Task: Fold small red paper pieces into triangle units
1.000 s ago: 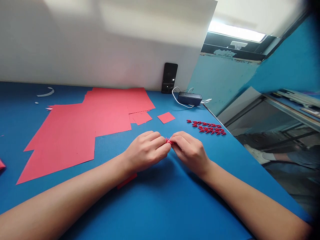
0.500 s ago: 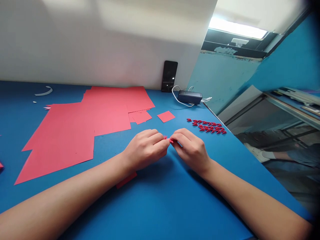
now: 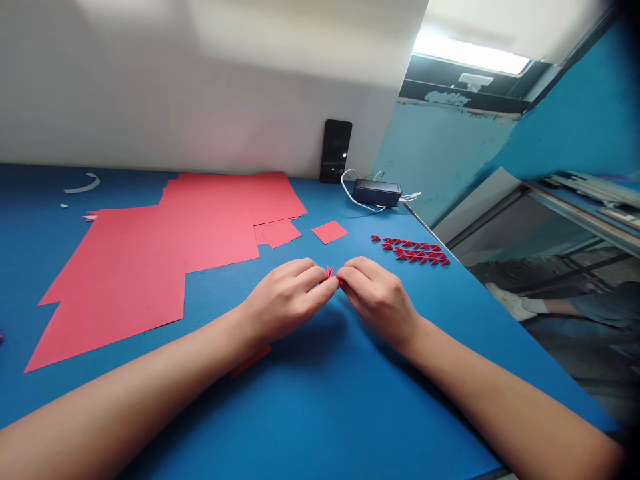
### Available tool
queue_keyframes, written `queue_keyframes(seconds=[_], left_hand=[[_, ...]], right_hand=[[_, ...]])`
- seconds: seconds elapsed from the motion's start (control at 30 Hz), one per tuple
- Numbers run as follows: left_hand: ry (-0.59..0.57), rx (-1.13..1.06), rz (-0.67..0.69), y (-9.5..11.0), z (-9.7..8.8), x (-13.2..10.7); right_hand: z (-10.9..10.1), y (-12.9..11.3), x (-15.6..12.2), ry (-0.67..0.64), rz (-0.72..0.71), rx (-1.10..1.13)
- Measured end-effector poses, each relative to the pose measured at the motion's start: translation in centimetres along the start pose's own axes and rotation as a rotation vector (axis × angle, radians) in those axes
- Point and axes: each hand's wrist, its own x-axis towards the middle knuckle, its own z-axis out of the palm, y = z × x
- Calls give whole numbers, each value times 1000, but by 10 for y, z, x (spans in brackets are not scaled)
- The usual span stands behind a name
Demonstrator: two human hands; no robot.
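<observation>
My left hand and my right hand meet fingertip to fingertip over the blue table. Both pinch a tiny folded red paper piece between thumbs and forefingers; most of it is hidden by the fingers. A cluster of several small folded red triangles lies to the right of my right hand. A small red paper square lies just beyond my hands. A red strip pokes out from under my left forearm.
Large red paper sheets cover the table's left half. A black phone leans on the white wall, beside a dark power bank with a white cable. The table's right edge drops off; another person's leg and shoe show below.
My fingertips have shifted slightly on the red piece, drawing together again after parting a little. The view has drifted a little, nothing else on the table moved.
</observation>
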Motion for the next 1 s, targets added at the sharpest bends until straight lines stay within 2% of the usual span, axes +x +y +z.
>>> queue_keyframes(seconds=[0.1, 0.2, 0.4, 0.5, 0.6, 0.73, 1.0], left_hand=[[-35, 14, -41, 0, -1, 0], [-22, -42, -129, 0, 3, -1], [72, -396, -483, -3, 12, -2], [56, -568, -634, -6, 11, 0], [41, -703, -730, -9, 9, 0], [28, -856, -802, -13, 10, -2], [-1, -1038, -855, -14, 8, 1]], right_hand=[[0, 2, 1, -23, 17, 15], [3, 5, 1, 1, 54, 142], [10, 9, -2, 91, 267, 423], [9, 8, -2, 108, 211, 392], [9, 7, -2, 116, 158, 349], [9, 8, -2, 129, 197, 393], [8, 6, 1, 137, 277, 519]])
